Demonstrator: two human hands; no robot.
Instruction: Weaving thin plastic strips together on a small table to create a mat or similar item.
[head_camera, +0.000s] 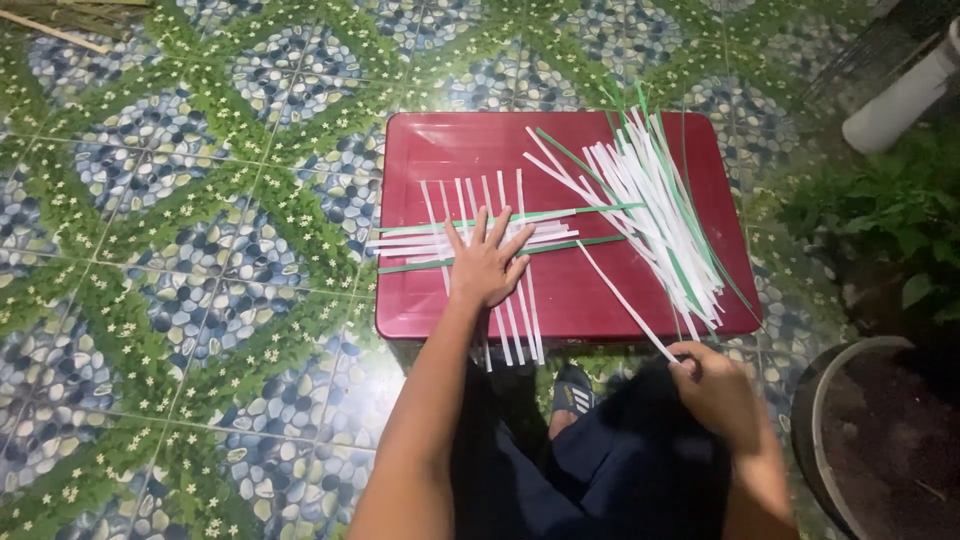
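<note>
Head view: the left hand (487, 262) lies flat with fingers spread, pressing on a small woven patch of white and green flat strips (470, 238) laid crosswise on the dark red plastic box lid (450, 150) that serves as a counter on the patterned tiled floor (180, 250). The right hand (712, 385), near the lid's front right corner, pinches the near end of one long white strip (625, 300) that runs slantwise up toward the patch. A loose bundle of white and green strips (660, 200) lies fanned on the lid's right half. The weaving looks early, only a few rows crossed. The next move seems to call for threading that strip over and under while the patch stays pinned.
</note>
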